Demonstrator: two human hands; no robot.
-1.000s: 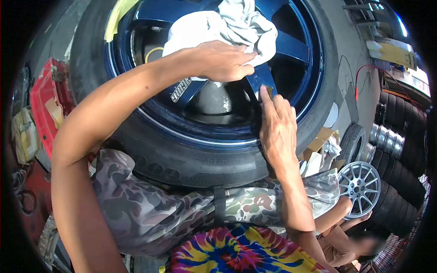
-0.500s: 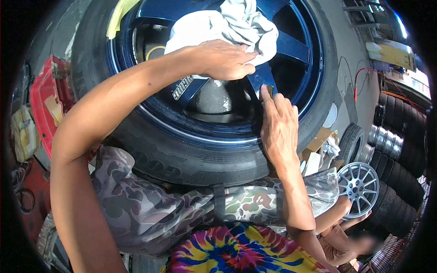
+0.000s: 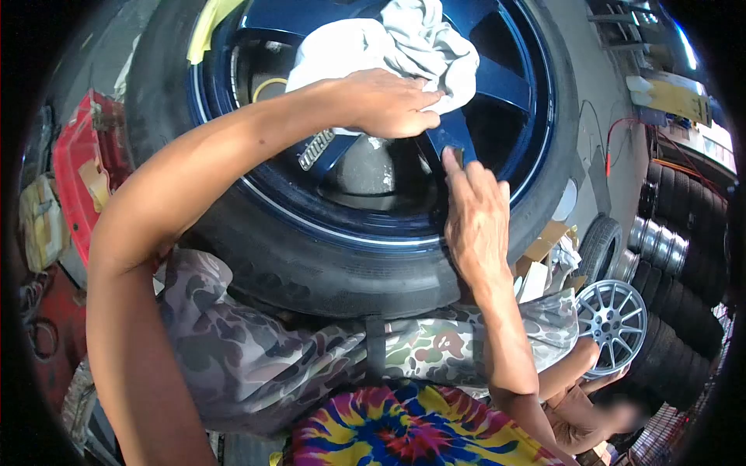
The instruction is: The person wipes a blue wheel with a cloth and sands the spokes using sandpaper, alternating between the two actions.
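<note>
A large black tyre (image 3: 342, 279) on a blue spoked wheel (image 3: 505, 81) lies in front of my knees. My left hand (image 3: 396, 105) rests on a bunched white cloth (image 3: 338, 50) over the wheel's centre, fingers stretched out and pointing right. Lower right, my right hand (image 3: 475, 206) is at a blue spoke, its fingers pressed round a small dark piece (image 3: 458, 159) whose shape I cannot make out. Yellow tape (image 3: 208, 31) sticks to the rim at the upper left.
On the left is a red plastic piece (image 3: 74, 171). A person (image 3: 579, 419) at the lower right holds a silver wheel (image 3: 611, 326). Stacked tyres (image 3: 680, 287) line the right side, near a cardboard box (image 3: 544, 241).
The whole view has shifted slightly, with the wheel a little further right in it. My left hand stays on the cloth and my right hand stays at the spoke.
</note>
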